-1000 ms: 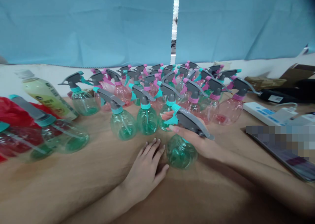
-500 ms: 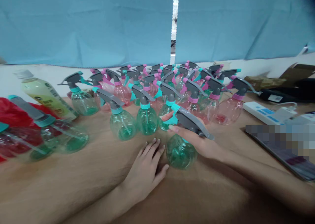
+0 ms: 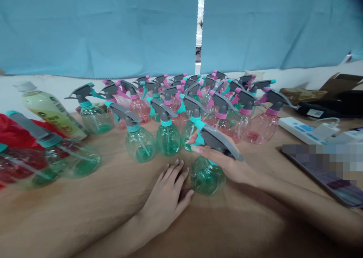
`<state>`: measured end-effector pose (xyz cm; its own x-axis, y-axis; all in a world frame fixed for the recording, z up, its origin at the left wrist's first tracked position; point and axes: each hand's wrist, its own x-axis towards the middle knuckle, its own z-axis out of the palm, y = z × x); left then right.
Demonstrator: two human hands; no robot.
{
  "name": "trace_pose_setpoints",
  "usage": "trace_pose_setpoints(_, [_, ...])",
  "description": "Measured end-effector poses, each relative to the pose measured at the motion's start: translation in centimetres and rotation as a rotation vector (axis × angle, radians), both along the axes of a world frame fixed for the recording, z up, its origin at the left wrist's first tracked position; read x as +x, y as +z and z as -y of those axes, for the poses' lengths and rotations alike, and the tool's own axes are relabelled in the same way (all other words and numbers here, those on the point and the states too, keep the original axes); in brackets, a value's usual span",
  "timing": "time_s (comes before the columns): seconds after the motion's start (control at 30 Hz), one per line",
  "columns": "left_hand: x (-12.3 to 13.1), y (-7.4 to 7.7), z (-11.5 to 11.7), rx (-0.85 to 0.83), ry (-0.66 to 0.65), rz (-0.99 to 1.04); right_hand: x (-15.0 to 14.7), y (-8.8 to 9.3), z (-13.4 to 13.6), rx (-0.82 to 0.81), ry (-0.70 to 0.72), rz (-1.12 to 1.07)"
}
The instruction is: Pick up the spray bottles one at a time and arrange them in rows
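My right hand (image 3: 224,163) is closed around the neck of a green spray bottle (image 3: 208,178) with a grey and turquoise trigger head. Its fingers curl by the turquoise trigger, and the bottle's base appears to rest on the wooden table (image 3: 113,209). Flat on the tabletop, just left of that bottle, lies my left hand (image 3: 170,191) with fingers stretched out, holding nothing. Ahead of my hands stand a clear green spray bottle (image 3: 140,144) and a darker green one (image 3: 168,137). Behind them, many pink and green spray bottles crowd together, partly hiding one another.
At left, two green spray bottles (image 3: 76,157) lie tilted near a red plastic bag (image 3: 25,123) and a yellow-labelled bottle (image 3: 51,110). A white power strip (image 3: 300,129) and a dark phone (image 3: 317,174) are at right. A blue cloth (image 3: 113,31) hangs behind.
The fingers of my right hand have curled in closer on the trigger. The whole view has shifted slightly; my left hand stays flat in place.
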<state>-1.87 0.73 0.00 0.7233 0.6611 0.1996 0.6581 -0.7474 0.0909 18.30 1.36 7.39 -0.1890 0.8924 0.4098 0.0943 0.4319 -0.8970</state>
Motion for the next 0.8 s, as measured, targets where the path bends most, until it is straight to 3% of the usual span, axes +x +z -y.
trace_pose_setpoints(0.6, [0.05, 0.21, 0.07, 0.004, 0.006, -0.008, 0.09, -0.18, 0.04, 0.097, -0.122, 0.037])
trace_pose_setpoints(0.8, [-0.04, 0.11, -0.14, -0.021, 0.021, 0.04, 0.04, -0.25, -0.16, 0.077, -0.023, -0.036])
